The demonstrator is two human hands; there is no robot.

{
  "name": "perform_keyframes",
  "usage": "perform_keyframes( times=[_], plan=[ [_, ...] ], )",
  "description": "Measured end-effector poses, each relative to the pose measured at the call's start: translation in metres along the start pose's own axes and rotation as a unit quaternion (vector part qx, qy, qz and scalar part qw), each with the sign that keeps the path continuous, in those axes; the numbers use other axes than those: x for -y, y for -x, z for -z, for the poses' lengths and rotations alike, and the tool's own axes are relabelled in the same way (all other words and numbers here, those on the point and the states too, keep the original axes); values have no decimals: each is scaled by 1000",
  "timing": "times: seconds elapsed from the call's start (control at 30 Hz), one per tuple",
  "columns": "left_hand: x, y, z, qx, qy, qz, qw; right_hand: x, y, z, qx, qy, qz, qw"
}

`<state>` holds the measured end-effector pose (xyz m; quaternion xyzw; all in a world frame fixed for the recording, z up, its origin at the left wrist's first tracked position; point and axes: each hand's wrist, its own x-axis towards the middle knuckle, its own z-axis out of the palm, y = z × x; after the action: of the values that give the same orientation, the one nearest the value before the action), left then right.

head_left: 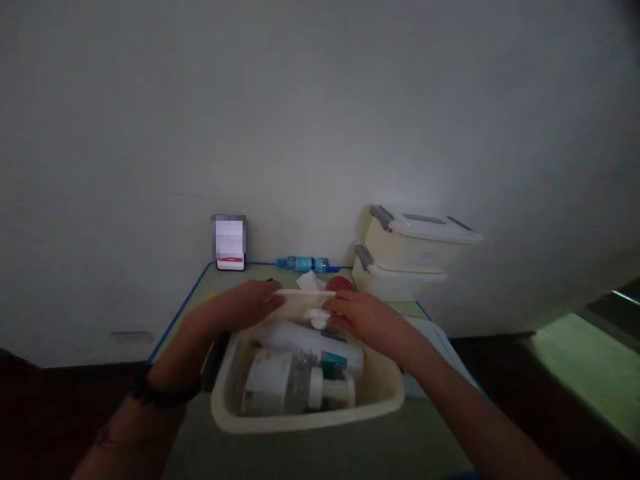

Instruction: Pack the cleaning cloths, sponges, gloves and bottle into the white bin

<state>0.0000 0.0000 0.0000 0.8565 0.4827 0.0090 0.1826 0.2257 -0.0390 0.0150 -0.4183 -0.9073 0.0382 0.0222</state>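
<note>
A cream plastic bin sits in front of me on the green table. Inside it lie a white bottle with a teal label, a wide white-labelled jar and a smaller clear jar with a white lid. My left hand is closed over the bin's far left rim, thumb on the inner side. At the far right rim, my right hand has its fingers bent around a crumpled white tissue, which rests against the inner wall.
Behind the bin lie a blue-labelled plastic bottle, another white tissue and a red patterned round thing. A phone leans on the wall. Two lidded storage boxes are stacked at right. Blue tape edges the table.
</note>
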Motion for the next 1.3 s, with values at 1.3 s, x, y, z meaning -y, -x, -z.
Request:
perform_keyframes(
  times=[1.3],
  plan=[
    [17,0,-1,-68,79,15,994,-41,-2,-27,-111,-60,51,991]
  ],
)
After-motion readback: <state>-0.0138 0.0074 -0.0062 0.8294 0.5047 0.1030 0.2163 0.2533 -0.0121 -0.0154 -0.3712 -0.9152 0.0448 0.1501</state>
